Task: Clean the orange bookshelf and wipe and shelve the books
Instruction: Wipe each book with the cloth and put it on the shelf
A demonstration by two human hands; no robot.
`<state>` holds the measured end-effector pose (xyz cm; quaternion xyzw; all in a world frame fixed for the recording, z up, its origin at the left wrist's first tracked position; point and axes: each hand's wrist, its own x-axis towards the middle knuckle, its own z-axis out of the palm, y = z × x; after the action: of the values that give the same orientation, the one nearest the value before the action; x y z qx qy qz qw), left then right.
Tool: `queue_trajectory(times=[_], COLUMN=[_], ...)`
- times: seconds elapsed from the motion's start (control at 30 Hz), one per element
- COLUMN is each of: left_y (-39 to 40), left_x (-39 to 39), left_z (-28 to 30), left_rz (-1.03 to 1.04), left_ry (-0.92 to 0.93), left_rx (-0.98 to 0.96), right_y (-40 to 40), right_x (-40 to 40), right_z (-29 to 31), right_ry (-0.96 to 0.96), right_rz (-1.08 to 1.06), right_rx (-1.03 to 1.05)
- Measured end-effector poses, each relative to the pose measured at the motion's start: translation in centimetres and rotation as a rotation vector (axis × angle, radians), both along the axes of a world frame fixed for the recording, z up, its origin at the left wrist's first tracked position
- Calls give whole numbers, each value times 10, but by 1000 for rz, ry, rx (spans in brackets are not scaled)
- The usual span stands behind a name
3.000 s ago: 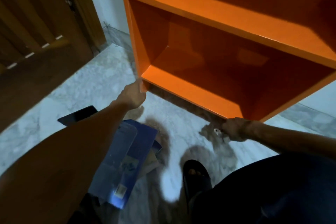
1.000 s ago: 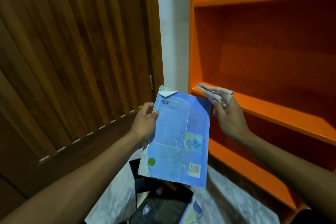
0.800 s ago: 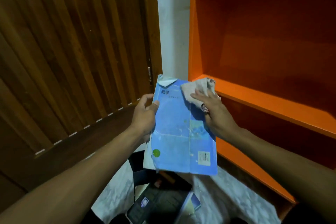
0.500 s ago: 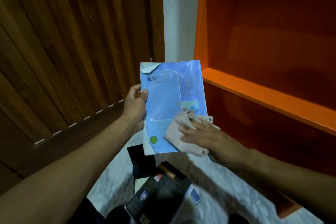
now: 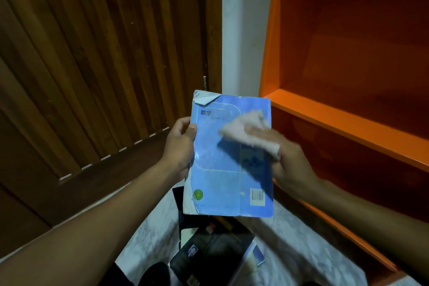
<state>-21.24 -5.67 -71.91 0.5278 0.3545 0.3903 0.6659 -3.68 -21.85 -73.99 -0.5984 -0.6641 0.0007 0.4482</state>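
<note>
A worn blue book (image 5: pixel 222 169) with a torn top-left corner is held upright in front of me. My left hand (image 5: pixel 180 146) grips its left edge. My right hand (image 5: pixel 285 158) presses a pale cloth (image 5: pixel 246 127) flat against the upper right of the cover; hand and cloth are blurred by motion. The orange bookshelf (image 5: pixel 343 123) stands at the right with bare shelves in view.
Several dark books (image 5: pixel 209 253) lie in a pile on the marble floor (image 5: pixel 148 234) below the blue book. A brown slatted wooden door (image 5: pixel 92 65) fills the left. A strip of white wall (image 5: pixel 243 30) separates door and shelf.
Three seconds ago both hands held the bookshelf's base. Since then the blue book came up in my left hand, and the cloth has gone from the cover's lower part up to its upper right.
</note>
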Motion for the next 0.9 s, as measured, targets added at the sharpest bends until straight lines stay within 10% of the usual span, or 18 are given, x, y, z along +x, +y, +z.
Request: queue_trajectory(times=[0.2,0.67,0.9], left_y=[-23,25,39], left_x=[12,-12,-23], left_z=[-4,14,13], left_rz=[-105,128,211], left_ry=[-72,-224,-209], left_rx=[-8,-262,-306], right_y=[41,-12,-24], right_x=[-5,-45,-25], right_z=[17,-65,-74], right_ry=[25,-307,348], right_rz=[-236,407,213], right_rx=[-89,-238,-597])
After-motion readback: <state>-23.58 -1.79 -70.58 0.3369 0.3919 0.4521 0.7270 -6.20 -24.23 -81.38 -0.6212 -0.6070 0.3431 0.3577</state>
